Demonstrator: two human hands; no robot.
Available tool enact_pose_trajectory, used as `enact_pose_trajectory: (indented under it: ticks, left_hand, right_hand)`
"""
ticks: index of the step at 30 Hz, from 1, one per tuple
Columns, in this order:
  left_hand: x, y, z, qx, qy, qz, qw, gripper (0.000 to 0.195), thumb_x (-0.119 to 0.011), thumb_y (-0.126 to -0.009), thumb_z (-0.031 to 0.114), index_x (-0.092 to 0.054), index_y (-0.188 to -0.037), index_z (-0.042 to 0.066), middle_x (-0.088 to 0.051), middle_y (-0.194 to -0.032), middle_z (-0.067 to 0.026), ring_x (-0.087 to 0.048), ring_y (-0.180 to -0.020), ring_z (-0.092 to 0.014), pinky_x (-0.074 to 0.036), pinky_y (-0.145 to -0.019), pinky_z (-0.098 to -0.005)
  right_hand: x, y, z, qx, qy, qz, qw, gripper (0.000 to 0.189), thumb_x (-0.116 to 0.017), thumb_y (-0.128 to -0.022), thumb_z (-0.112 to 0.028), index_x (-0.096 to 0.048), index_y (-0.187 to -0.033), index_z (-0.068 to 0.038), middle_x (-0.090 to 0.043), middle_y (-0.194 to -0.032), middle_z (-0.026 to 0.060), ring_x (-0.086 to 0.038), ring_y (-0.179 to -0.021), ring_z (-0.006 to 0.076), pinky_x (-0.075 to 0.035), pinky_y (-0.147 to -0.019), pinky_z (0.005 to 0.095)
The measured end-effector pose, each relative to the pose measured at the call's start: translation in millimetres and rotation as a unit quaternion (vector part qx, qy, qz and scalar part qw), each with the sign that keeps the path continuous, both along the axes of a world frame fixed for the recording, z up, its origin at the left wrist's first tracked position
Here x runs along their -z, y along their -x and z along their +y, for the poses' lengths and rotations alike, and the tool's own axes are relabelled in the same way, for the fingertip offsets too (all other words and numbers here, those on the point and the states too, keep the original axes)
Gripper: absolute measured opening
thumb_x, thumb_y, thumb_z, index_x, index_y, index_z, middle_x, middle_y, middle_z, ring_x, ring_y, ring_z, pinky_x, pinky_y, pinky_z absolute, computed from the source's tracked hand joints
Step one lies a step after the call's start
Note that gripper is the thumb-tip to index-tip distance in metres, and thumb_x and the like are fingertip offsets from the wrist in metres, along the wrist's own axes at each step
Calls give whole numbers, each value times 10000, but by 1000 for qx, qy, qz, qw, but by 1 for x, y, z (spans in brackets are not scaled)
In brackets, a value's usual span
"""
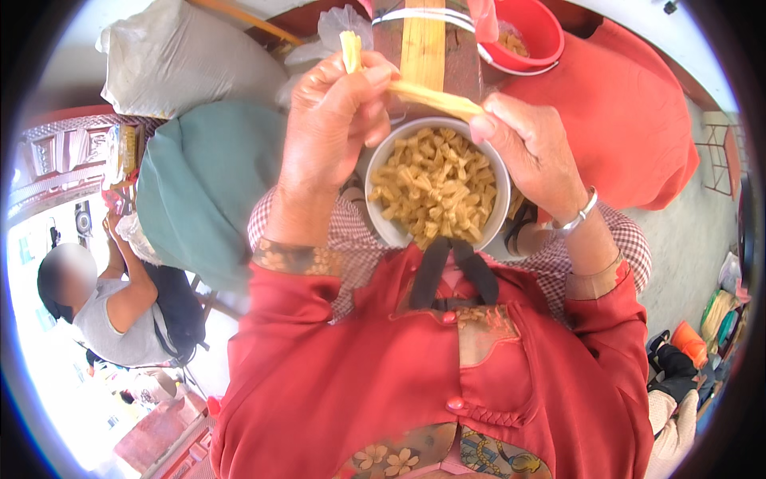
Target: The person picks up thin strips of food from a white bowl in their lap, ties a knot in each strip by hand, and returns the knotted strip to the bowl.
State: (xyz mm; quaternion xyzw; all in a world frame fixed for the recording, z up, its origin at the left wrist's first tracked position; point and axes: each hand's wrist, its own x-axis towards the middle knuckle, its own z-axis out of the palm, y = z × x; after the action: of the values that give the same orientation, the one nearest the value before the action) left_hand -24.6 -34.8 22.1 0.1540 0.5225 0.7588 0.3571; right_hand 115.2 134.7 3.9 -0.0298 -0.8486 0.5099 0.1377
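Between my two hands stretches a yellowish, flat folded strip [434, 99] of food-like material. My left hand [341, 108] pinches it between thumb and fingers, and its other end sticks up above them. My right hand [526, 149], with a silver bangle at the wrist, grips the strip's right end. Under the hands stands a white round bowl [506, 206] full of small tied, knot-shaped yellow-brown pieces [443, 179]. The strip is held above the bowl's far rim.
A wooden bench [422, 42] lies beyond the bowl. A red bucket [547, 30] with similar pieces stands beside a red cloth [604, 120]. To the left are a green cloth [203, 179], a grey sack [179, 60] and a seated person [119, 317].
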Motion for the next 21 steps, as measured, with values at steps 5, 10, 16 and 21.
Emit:
enact_pose_trajectory:
  ticks: [5, 10, 16, 21]
  left_hand:
    - [-19, 36, 38, -9, 2, 114, 993, 39, -616, -829, 71, -642, -844, 46, -543, -657, 19, -474, -572, -31, -387, -428, -201]
    - [13, 60, 60, -69, 104, 191, 974, 91, -607, -823, 107, -639, -828, 22, -526, -627, 18, -431, -495, -33, -374, -430, -212]
    - [17, 54, 25, 36, 326, 289, 899, 236, -589, -852, 219, -677, -859, 0, -569, -562, 10, -457, -448, -46, -372, -409, -224]
    - [3, -18, 4, 250, 365, 211, 872, 234, -611, -848, 215, -653, -882, -14, -605, -632, -15, -536, -528, -72, -406, -441, -227]
  right_hand:
    - [-8, 44, 33, 98, -174, 111, 974, 242, -537, -899, -278, -564, -798, -59, -505, -588, 149, -532, -553, 336, -395, -509, 409]
    - [20, 77, 45, 153, -277, 112, 942, 292, -530, -911, -308, -532, -793, -41, -488, -597, 127, -496, -556, 293, -405, -538, 372]
    - [36, 40, 30, 108, -61, 10, 992, 291, -492, -936, -275, -541, -845, -3, -527, -640, 110, -486, -558, 215, -396, -533, 314]
    - [12, 7, -22, 0, -111, 49, 993, 144, -541, -898, -184, -536, -865, -44, -551, -699, 110, -563, -604, 256, -431, -535, 348]
